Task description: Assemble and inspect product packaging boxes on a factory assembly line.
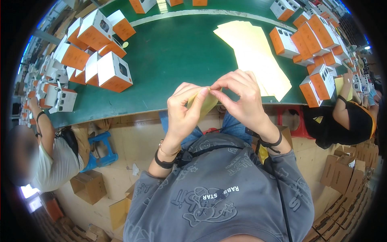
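"How far along is the work?"

"Partway through one piece, I'd judge: a yellow sheet (208, 105) is hanging between the hands at the near edge of the table (177, 48). More loose sheets (254, 50) are lying in an overlapping spread, so plenty seems left. I'm seeing no sure sign of finished ones."

"How are the hands gripping?"

"The left hand (183, 105) is pinching the sheet's upper edge between thumb and fingers. The right hand (241, 92) is bringing thumb and forefinger together at that same edge; whether they're pressing fully shut, I can't tell."

"And the materials?"

"The sheet is looking thin and bending into a soft curve. Smooth white-and-orange card boxes (117, 73), crisp-cornered, are standing clustered on the flat green tabletop's left, with others on its right."
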